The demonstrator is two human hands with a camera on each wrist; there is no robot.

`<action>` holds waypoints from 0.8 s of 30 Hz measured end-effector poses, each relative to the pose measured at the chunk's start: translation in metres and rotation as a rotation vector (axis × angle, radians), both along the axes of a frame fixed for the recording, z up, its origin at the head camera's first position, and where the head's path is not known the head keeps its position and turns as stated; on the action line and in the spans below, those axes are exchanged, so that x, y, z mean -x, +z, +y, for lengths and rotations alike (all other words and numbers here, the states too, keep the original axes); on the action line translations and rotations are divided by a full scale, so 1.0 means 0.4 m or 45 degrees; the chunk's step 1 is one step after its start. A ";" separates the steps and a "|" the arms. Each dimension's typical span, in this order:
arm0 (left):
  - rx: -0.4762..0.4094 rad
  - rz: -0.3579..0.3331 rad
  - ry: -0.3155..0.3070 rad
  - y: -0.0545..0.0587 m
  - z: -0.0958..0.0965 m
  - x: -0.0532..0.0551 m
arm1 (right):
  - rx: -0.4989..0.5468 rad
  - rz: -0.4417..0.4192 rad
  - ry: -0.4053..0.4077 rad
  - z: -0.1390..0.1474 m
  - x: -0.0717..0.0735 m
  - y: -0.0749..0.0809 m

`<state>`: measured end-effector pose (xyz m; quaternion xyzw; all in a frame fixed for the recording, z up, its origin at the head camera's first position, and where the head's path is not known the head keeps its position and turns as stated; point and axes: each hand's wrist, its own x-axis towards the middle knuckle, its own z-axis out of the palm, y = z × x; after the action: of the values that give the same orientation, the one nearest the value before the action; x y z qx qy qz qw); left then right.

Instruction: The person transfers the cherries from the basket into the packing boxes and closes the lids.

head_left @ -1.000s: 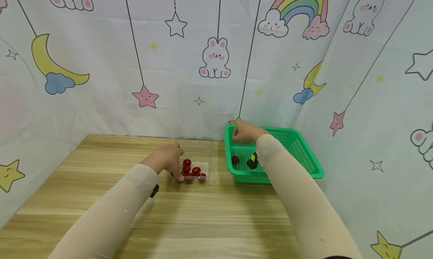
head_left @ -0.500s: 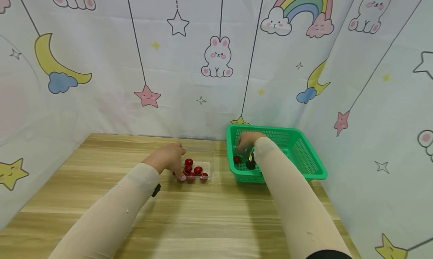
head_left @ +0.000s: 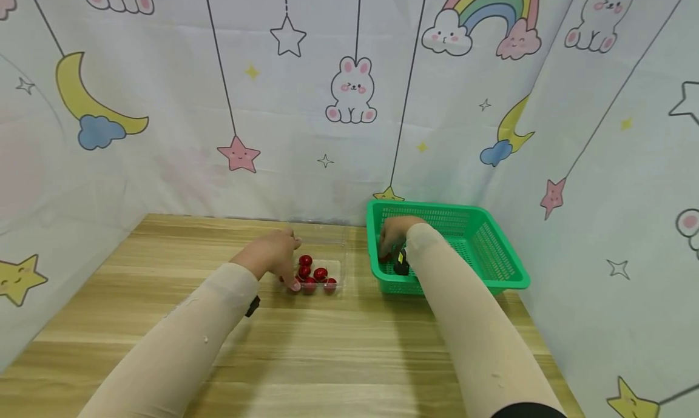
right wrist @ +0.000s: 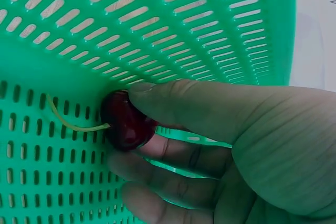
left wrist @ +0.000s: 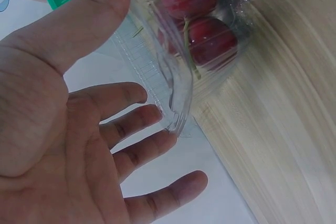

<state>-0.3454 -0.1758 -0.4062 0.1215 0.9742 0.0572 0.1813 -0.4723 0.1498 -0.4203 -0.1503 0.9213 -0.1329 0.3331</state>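
Note:
Inside the green plastic basket (head_left: 448, 284), my right hand (head_left: 394, 233) pinches a dark red cherry (right wrist: 126, 121) between thumb and fingers. The cherry's green stem points away from the hand, close to the slotted basket wall. My left hand (head_left: 270, 254) rests at the left side of a clear plastic box (head_left: 335, 272) that holds several cherries (head_left: 320, 273). In the left wrist view its fingers are spread and relaxed, with the thumb (left wrist: 94, 22) over the box edge and fingertips right at the clear plastic.
The wooden table (head_left: 327, 351) carries both containers, the box left of the basket. Behind the box's tray its clear lid (head_left: 322, 233) stands raised. A white printed curtain (head_left: 284, 114) closes off the back and right sides.
My right hand has lowered into the basket and closed on the cherry lying at its left side. The left hand stays at the box. The head view has shifted slightly.

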 end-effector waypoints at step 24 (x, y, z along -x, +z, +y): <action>-0.009 -0.001 0.004 -0.001 0.001 0.001 | 0.168 0.536 0.031 -0.060 -0.085 0.155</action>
<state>-0.3459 -0.1756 -0.4067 0.1205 0.9741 0.0609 0.1811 -0.4385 0.1259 -0.3582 -0.2071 0.9580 -0.1546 0.1245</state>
